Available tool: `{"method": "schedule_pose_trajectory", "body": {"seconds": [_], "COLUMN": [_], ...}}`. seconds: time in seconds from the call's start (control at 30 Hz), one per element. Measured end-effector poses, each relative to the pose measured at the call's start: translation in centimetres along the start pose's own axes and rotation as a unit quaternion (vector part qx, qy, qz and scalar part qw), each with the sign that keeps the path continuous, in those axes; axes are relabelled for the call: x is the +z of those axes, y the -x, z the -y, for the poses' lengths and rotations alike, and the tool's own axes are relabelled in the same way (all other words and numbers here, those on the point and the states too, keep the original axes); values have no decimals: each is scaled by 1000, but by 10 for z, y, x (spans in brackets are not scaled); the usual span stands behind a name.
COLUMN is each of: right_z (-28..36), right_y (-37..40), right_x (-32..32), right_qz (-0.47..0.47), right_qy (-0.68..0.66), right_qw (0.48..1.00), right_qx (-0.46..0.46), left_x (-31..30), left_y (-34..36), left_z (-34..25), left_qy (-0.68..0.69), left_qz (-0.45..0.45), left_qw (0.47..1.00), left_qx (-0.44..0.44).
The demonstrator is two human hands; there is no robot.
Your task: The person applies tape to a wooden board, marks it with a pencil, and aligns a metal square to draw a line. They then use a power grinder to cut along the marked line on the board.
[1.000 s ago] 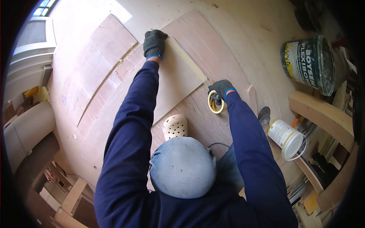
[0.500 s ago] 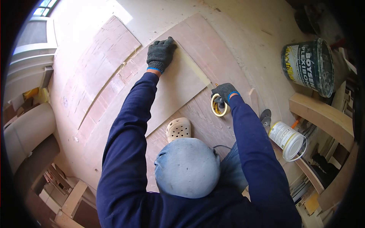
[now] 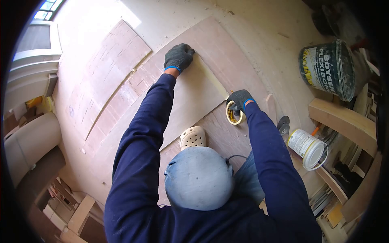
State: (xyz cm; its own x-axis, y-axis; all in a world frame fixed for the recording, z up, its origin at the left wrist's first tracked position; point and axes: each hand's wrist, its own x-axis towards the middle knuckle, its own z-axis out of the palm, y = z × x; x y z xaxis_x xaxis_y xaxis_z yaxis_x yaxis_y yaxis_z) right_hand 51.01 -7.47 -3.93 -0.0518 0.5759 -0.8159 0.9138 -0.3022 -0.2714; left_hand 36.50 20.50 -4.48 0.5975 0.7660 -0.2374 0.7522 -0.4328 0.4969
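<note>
My left hand [image 3: 178, 56], in a dark knit glove, is closed with curled fingers at the upper end of a pale strip of masking tape [image 3: 211, 77]. Whether its hidden fingertips pinch anything does not show. The strip runs along the edge of a smooth brown sheet [image 3: 188, 97], which lies over pinkish plywood [image 3: 229, 46]. At the sheet's corner, near the strip's lower end, my gloved right hand [image 3: 240, 98] is closed on a roll of masking tape [image 3: 229, 117]. The roll hangs below its fingers, its dark-and-yellow inside showing.
Another plywood piece [image 3: 109, 69] lies to the left. On the right are a large dark Boysen bucket [image 3: 326, 71], a small white pail [image 3: 306, 148], a round dark disc [image 3: 283, 123] and a curved wooden piece [image 3: 342, 117]. My cream clog [image 3: 193, 137] stands by the sheet's lower edge.
My left hand has shifted right and slightly down along the tape strip. My right hand stays near the sheet's corner with the roll. The view has shifted slightly.
</note>
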Motion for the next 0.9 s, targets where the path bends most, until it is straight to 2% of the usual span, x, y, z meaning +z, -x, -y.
{"method": "schedule_pose_trajectory", "body": {"seconds": [0.03, 0.1, 0.2, 0.27, 0.37, 0.43, 0.5, 0.53, 0.6, 0.63, 0.7, 0.73, 0.8, 0.83, 0.9], "right_z": [1, 1, 1, 0, -3, -3, -5, -6, -8, -7, -6, -5, -6, -5, -5], "right_y": [0, 1, 2, 1, 2, 0, 2, 3, 6, 8, 11, 14, 17, 17, 18], "right_x": [2, 8, 8, 9, 16, 19, 24, 26, 25, 25, 24, 25, 29, 32, 48], "right_qz": [-23, -45, -43, -6, -52, -37, -89, -87, -97, -96, -80, -79, -130, -130, -222], "right_qy": [21, 41, 9, -25, -9, 2, 1, 0, -6, -6, -57, -58, -42, -43, -69], "right_qw": [1000, 998, 999, 999, 999, 999, 996, 996, 995, 995, 995, 995, 990, 990, 973], "right_qx": [-4, -9, -3, 25, 5, 13, 1, 2, -15, -15, 1, 1, -23, -23, -9], "left_x": [-1, -8, -11, -10, -13, -18, -24, -23, -38, -36, -28, -23, -26, -28, -19], "left_y": [-3, -7, -16, -25, -29, -30, -36, -35, -27, -24, -20, -21, -16, -14, -10], "left_z": [1, 6, 16, 19, 27, 35, 41, 41, 28, 30, 43, 46, 40, 37, 36], "left_qy": [2, 38, 47, 58, 106, 143, 14, 15, 137, 137, 246, 245, 283, 282, 298], "left_qz": [-1, 83, 122, 133, 166, 190, 208, 210, 266, 267, 218, 219, 261, 261, 211], "left_qw": [1000, 996, 991, 989, 980, 971, 952, 952, 954, 954, 935, 934, 923, 923, 931], "left_qx": [1, 4, 15, 11, 0, -5, 224, 224, 27, 26, 137, 138, 12, 12, 5]}}
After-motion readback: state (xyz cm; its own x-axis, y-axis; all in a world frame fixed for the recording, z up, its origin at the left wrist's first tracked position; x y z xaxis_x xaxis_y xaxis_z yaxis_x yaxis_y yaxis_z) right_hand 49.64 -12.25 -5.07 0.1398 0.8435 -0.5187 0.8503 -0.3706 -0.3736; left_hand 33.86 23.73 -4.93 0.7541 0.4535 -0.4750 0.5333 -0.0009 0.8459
